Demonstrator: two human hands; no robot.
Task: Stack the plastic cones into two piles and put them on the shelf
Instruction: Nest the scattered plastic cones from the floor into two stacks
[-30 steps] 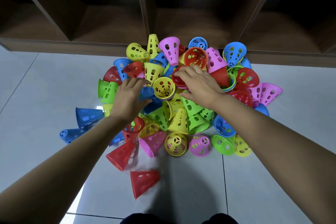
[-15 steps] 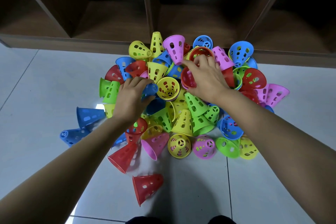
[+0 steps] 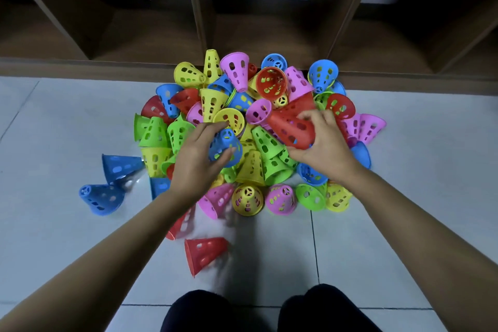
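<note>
A blue cone (image 3: 227, 141) is gripped by the left hand (image 3: 195, 163), at its 2 o'clock; a red cone (image 3: 291, 127) is pinched by the right hand (image 3: 326, 148), at its 10 o'clock

Plastic cones (image 3: 250, 167): perforated, truncated; red, blue, yellow, green, pink. Loose, unstacked heap on floor, far edge against shelf (image 3: 204, 21) base. Most on sides, some upright, some mouth-up.
Blue cone (image 3: 225, 147): above heap centre, narrow end up, gripped by left hand (image 3: 194, 167).
Red cone (image 3: 293, 127): tilted on side, held by right hand (image 3: 326, 148).
Stray red cone (image 3: 204, 253): on side, apart from heap, nearest viewer.
Two stray blue cones (image 3: 120, 167): on sides, left of heap.
Shelf: dark wood, open compartments.
</note>
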